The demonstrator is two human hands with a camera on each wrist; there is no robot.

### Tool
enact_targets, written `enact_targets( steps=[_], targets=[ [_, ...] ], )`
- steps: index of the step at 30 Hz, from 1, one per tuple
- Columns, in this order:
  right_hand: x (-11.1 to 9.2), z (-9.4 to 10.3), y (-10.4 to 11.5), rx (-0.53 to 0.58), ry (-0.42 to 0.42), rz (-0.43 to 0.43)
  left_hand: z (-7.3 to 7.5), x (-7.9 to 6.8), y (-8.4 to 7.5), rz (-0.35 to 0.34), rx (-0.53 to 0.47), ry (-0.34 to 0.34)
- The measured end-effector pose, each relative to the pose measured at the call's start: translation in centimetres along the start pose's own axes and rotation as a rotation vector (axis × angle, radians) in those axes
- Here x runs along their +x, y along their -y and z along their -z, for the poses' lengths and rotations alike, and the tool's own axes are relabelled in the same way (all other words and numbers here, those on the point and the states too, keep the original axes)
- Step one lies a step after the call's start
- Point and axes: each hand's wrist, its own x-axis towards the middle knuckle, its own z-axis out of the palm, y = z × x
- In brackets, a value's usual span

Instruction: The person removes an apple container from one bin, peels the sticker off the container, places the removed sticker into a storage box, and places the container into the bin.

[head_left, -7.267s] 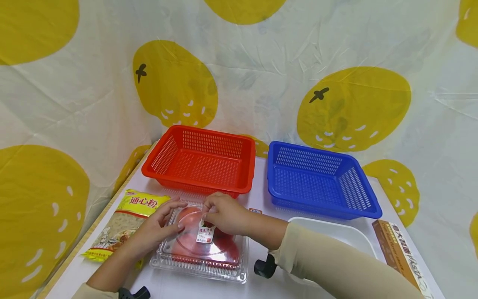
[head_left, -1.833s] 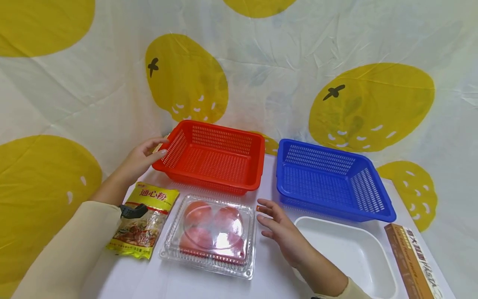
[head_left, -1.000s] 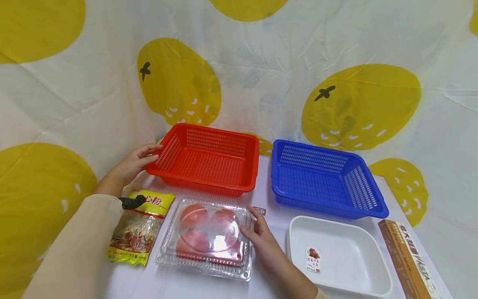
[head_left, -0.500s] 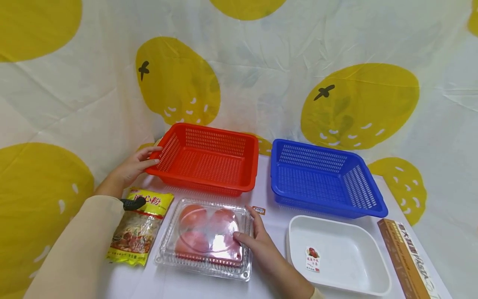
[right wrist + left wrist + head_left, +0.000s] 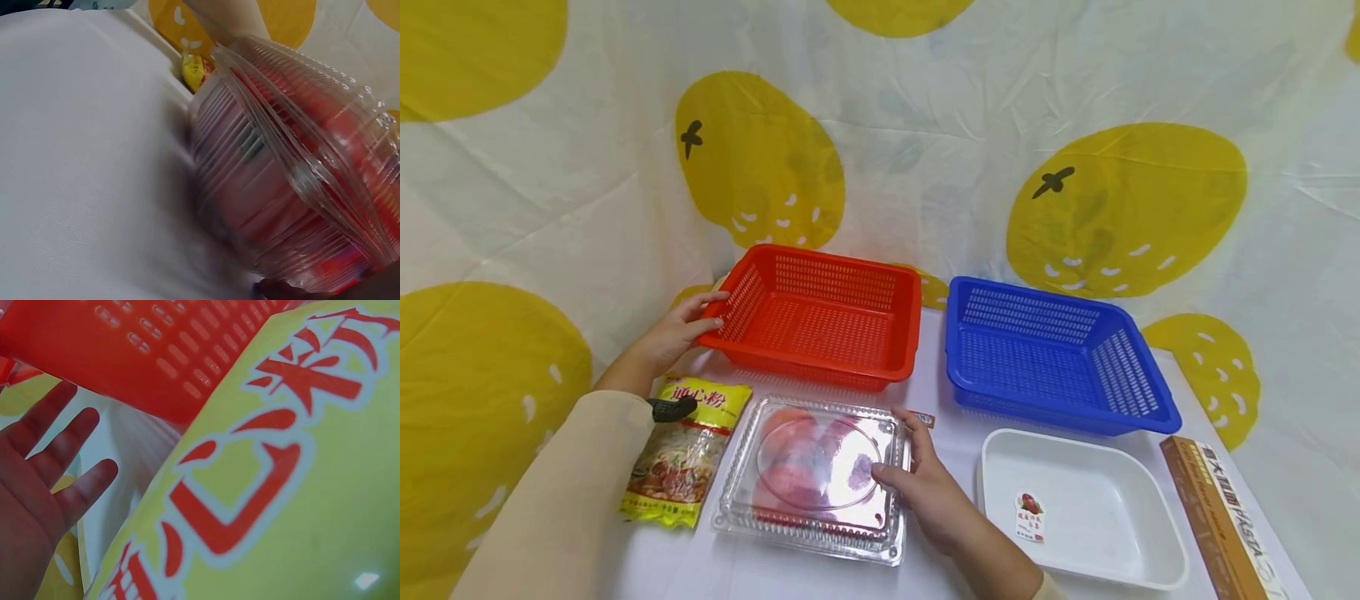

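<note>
A clear plastic clamshell box holds several round red fruits that look like tomatoes. My right hand grips its right edge, thumb on the lid and fingers along the side. In the right wrist view the box's ribbed wall shows, with part of a finger at the bottom edge. My left hand is at the left side of the red basket, fingertips at the rim. Its fingers appear spread and fairly straight in the left wrist view.
A yellow macaroni bag lies left of the box. The blue basket stands at the back right. A white tray with a fruit sticker inside is at the right, beside a brown pasta box. A small orange packet lies behind.
The sticker went from the lid into the white tray. My left hand moved from the box to the red basket; my right hand took the box's edge. Lid glare has just shifted.
</note>
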Motion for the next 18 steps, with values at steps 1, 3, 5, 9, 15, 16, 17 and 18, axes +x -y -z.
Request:
enact_targets(
  steps=[1,3,5,9,15,16,17,18],
  targets=[
    [0.0,0.1,0.1,0.014,0.003,-0.009,0.0,0.0,0.0,0.004,-0.004,0.001],
    [0.0,0.2,0.3,0.031,-0.001,-0.023,-0.1,0.0,-0.1,0.013,-0.003,0.001],
    [0.0,0.4,0.4,0.050,-0.015,-0.033,0.0,0.1,0.0,0.025,-0.003,0.001],
    [0.0,0.8,0.8,0.075,-0.054,-0.041,0.0,0.2,0.0,0.035,-0.004,0.003],
    [0.2,1.1,1.3,0.091,-0.087,-0.058,0.2,0.1,0.2,0.026,0.010,0.004],
    [0.2,1.1,1.3,0.092,-0.086,-0.058,0.2,0.1,0.2,0.027,0.016,0.002],
    [0.2,1.1,1.3,0.093,-0.084,-0.060,0.2,0.0,0.3,0.030,0.032,-0.002],
    [0.2,1.1,1.4,0.092,-0.082,-0.062,0.2,0.0,0.3,0.030,0.042,-0.003]
  ],
)
